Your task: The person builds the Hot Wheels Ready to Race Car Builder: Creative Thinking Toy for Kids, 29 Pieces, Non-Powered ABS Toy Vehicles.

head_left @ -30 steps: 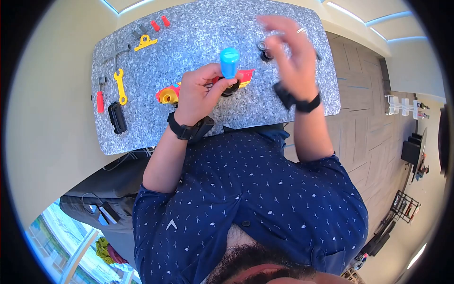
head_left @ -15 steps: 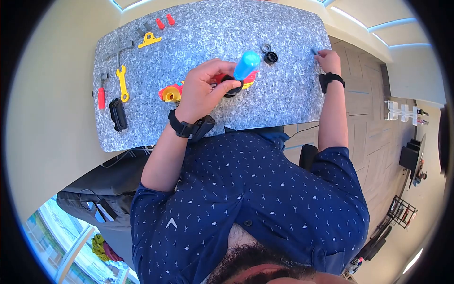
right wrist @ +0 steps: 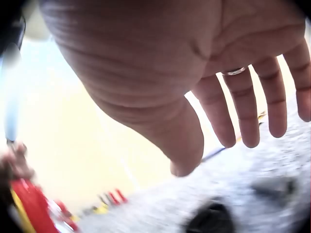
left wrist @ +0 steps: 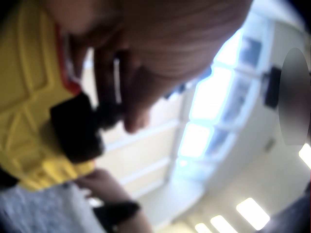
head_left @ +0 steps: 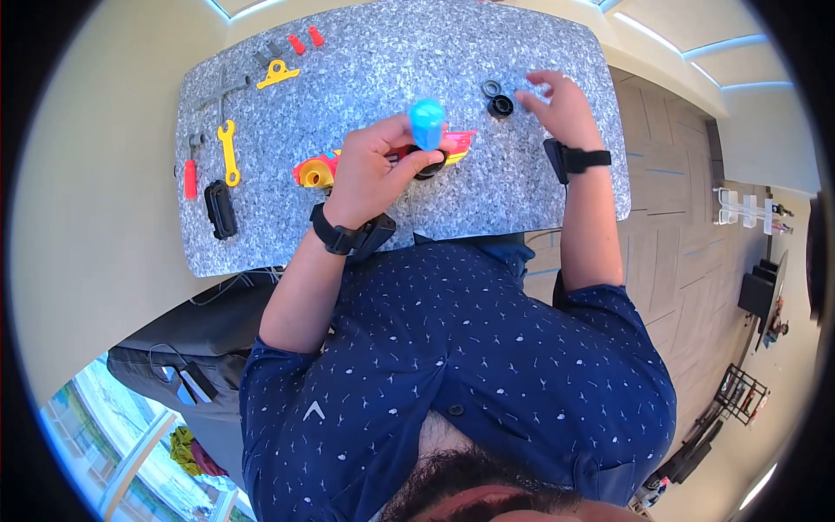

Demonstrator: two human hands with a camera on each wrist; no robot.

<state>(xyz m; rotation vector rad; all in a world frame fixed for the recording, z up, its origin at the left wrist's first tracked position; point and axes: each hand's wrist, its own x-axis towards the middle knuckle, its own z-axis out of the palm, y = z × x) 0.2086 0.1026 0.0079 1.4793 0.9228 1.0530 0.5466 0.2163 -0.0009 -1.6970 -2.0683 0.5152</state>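
Observation:
My left hand (head_left: 370,170) holds a blue-handled toy screwdriver (head_left: 427,126) upright, thumb and fingers round its lower part. The tool stands over a black wheel (head_left: 430,168) on a red and yellow toy vehicle (head_left: 310,174), which lies on the table partly under the hand. In the left wrist view the vehicle's yellow side (left wrist: 29,97) and the black wheel (left wrist: 77,128) show close up. My right hand (head_left: 565,113) hovers over the right of the table, fingers extended in the right wrist view, beside a loose black wheel (head_left: 500,106) and a grey ring (head_left: 491,88).
On the left of the speckled grey table (head_left: 287,230) lie a yellow wrench (head_left: 228,152), a red-handled tool (head_left: 190,178), a black part (head_left: 219,210) and a grey cross-shaped tool (head_left: 223,91). Farther back are a yellow bracket (head_left: 277,75) and small red pieces (head_left: 316,36).
The right hand swung to the table's right edge, by a small dark item, then came back left toward the loose wheel. The screwdriver handle tilted right, then returned nearer upright; the left hand stayed in place.

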